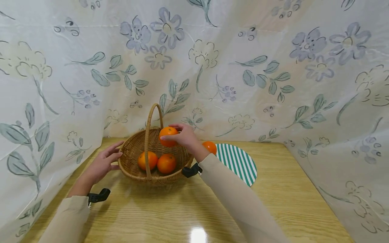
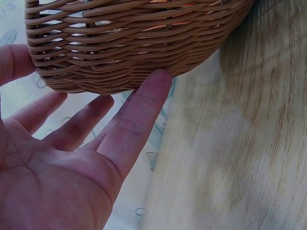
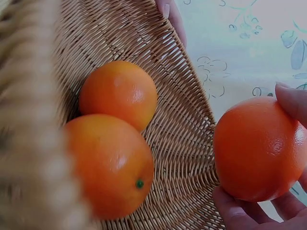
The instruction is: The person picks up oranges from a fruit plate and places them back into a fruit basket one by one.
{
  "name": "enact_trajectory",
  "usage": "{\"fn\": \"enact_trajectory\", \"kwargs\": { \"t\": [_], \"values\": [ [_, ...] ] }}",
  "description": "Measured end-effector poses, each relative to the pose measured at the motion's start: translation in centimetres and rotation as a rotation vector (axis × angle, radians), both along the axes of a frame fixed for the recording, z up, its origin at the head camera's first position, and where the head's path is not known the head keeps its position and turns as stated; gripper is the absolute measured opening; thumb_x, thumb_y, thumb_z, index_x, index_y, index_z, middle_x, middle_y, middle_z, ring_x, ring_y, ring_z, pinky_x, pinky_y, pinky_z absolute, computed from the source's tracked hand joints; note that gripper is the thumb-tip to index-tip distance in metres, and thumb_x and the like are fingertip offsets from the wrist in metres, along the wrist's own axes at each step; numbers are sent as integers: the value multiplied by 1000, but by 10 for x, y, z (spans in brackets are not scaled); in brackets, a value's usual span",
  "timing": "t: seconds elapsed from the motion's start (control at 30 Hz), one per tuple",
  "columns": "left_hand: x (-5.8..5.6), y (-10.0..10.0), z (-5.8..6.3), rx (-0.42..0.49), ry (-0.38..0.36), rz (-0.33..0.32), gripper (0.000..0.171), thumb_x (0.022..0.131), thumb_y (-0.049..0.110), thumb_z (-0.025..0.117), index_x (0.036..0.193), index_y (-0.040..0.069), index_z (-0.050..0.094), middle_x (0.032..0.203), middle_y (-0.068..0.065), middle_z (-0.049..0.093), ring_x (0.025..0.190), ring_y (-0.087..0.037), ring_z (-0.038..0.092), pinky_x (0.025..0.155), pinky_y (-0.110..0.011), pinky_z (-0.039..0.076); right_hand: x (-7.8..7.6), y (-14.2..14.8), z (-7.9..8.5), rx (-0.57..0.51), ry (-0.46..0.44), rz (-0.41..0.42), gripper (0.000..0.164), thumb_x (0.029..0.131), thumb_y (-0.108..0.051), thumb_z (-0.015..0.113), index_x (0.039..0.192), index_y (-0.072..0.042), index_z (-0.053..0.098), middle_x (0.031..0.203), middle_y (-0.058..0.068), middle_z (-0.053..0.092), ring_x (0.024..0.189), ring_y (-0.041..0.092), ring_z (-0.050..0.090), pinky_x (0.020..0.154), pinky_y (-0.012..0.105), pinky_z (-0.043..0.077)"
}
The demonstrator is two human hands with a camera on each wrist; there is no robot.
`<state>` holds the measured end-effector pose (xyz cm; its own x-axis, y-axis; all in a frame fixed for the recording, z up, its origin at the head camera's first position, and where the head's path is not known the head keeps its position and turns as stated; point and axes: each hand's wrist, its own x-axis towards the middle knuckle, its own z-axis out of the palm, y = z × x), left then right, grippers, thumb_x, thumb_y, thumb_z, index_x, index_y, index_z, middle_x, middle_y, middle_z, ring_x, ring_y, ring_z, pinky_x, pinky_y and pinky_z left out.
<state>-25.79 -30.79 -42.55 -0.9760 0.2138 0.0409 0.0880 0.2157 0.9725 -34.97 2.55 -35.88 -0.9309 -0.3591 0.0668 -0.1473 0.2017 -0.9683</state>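
In the head view, my right hand (image 1: 185,136) holds an orange (image 1: 167,136) over the back right part of a wicker basket (image 1: 130,150). The right wrist view shows thumb and fingers around this orange (image 3: 259,148), beside the basket's rim. Two more oranges, one (image 1: 148,160) left of the other (image 1: 166,163), lie together inside the basket. My left hand (image 1: 103,163) holds the basket's left side at the rim. Seen from the left wrist, its fingers (image 2: 136,124) reach fairly straight along the outer wall.
A round green-and-white striped mat (image 1: 237,162) lies on the wooden table (image 1: 158,216), right of the basket. At its left edge is another orange (image 1: 210,147), partly hidden by my right arm. The basket's tall handle (image 1: 148,135) arches over its middle. Floral curtains (image 1: 206,67) surround the table.
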Motion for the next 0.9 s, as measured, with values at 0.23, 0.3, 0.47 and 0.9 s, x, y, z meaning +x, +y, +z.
{"fn": "enact_trajectory", "kwargs": {
  "t": [0.23,0.3,0.47,0.9],
  "values": [
    [-2,2,-1,7,-7,14,65,111,30,46,166,11,15,157,-36,27,116,-10,60,87,-35,61,-11,-17,2,23,-39,-20,63,74,-28,94,131,-18,68,124,4,68,110,22,64,93,34,57],
    [-2,3,-1,12,-10,17,65,111,30,45,166,11,15,157,-36,27,116,-9,60,88,-35,61,-15,-21,2,30,-34,-12,62,74,-27,94,130,-17,68,124,4,68,109,22,64,93,33,57],
    [-2,5,0,14,-9,23,65,111,30,45,166,11,15,158,-36,26,117,-9,60,88,-35,61,-21,-30,1,46,-44,12,60,75,-24,93,129,-13,69,123,7,68,105,21,63,90,30,57],
    [-6,14,2,-6,-17,55,66,111,32,46,166,12,15,159,-34,27,124,-22,57,89,-35,61,-37,-40,-15,150,-123,86,58,78,-19,91,129,-7,68,125,11,67,98,19,65,83,30,59]
  ]
}}
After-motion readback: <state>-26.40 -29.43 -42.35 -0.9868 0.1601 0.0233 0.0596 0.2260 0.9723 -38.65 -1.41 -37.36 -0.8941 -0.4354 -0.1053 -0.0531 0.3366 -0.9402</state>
